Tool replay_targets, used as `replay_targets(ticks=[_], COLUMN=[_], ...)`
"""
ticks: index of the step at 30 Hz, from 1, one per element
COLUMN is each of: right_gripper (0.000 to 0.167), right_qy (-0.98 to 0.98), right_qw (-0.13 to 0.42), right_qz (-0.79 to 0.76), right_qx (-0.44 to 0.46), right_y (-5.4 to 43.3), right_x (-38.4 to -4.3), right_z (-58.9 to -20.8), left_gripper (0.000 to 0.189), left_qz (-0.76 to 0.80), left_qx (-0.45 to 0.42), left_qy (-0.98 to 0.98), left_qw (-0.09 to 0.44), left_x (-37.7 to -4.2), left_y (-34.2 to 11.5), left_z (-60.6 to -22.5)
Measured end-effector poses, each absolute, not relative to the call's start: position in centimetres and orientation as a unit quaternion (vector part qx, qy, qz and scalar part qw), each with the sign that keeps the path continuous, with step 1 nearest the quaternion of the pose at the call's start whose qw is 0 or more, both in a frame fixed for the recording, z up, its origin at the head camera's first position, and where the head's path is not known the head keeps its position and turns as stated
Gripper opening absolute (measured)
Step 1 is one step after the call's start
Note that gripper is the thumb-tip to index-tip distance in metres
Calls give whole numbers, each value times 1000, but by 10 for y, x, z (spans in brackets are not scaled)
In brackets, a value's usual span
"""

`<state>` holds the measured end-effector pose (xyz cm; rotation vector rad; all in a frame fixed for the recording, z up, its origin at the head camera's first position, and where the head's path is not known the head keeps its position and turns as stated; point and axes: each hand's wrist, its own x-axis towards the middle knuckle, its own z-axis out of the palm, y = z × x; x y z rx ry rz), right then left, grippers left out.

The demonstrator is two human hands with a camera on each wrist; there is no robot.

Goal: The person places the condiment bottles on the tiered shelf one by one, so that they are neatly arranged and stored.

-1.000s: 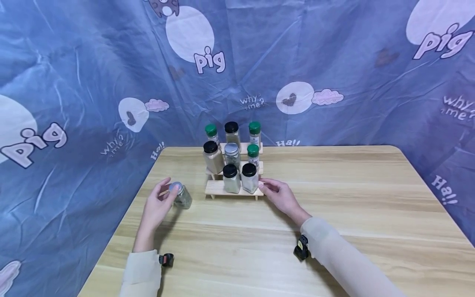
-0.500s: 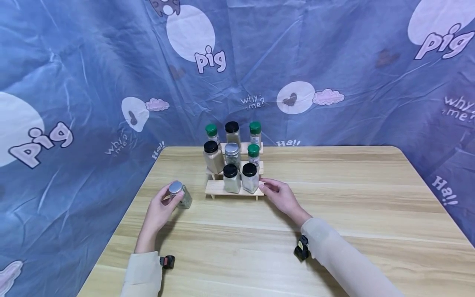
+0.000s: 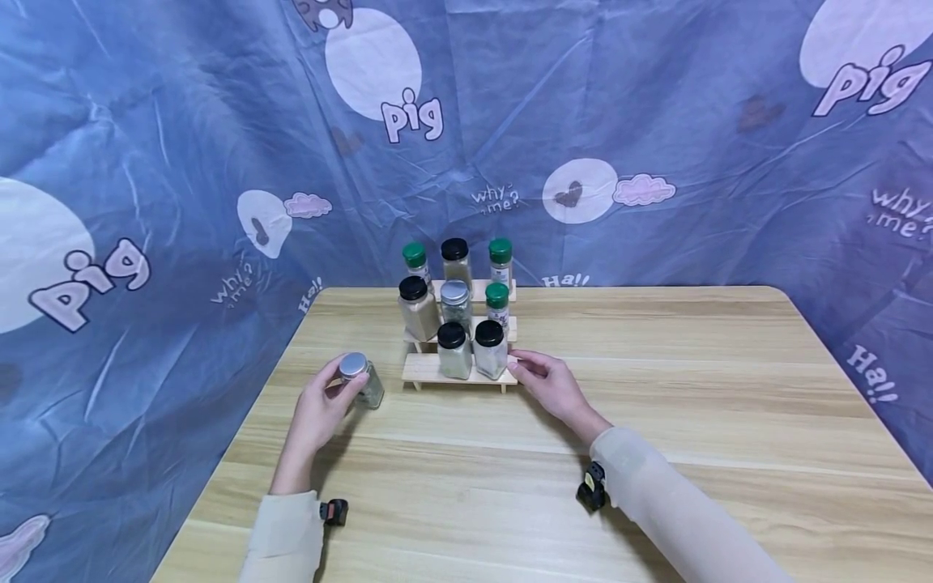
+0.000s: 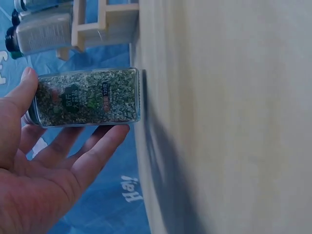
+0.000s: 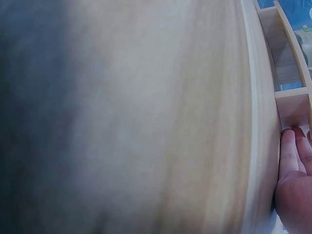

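Note:
My left hand (image 3: 321, 409) holds a clear glass spice jar (image 3: 370, 387) with a silver lid, thumb on one side and fingers on the other. Dried green flakes fill this jar (image 4: 87, 97) in the left wrist view. It is upright at the table surface; I cannot tell whether its base touches. At the right end of the lowest tier of a wooden spice rack (image 3: 421, 369), my right hand (image 3: 552, 387) grips the edge between thumb and fingers. Its fingers (image 5: 288, 153) reach the rack's end in the right wrist view.
Two black-lidded jars (image 3: 491, 356) stand on the lowest tier. Higher tiers bear several more, including a silver-lidded jar (image 3: 456, 301) and green-capped bottles (image 3: 500, 255). The wooden table (image 3: 656, 364) meets a blue printed cloth (image 3: 656, 105) behind.
My left hand has closed its thumb and fingers around the silver-lidded jar and moved it slightly to the right. The right hand and the rack have stayed in place.

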<state>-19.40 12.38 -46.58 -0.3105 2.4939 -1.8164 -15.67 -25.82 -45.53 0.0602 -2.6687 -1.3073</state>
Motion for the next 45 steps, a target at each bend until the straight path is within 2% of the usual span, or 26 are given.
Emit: replay_targets(ticks=[11,25,41,45], right_gripper=[39,38,39,39], right_qy=[804,805,801,804], right_qw=[10,24,12,16], right_qz=[-587,-588,-592,-589], right_qx=[-92,-74,-91,-87], right_y=[127,122,122,124], right_x=[-215,-213,-210,-211], right_z=[-507,-505,-504,-505], left_gripper=[54,56,57,60], left_qz=[-455,-479,-467,-457], left_qx=[21,1,6,-7], left_qy=[-881,-870,-876,-884], left_qw=[126,119,117,102], left_x=[-168,-182,-183,-185], left_y=[-224,-180,-171,-169], left_z=[-423,-421,-427,-428])
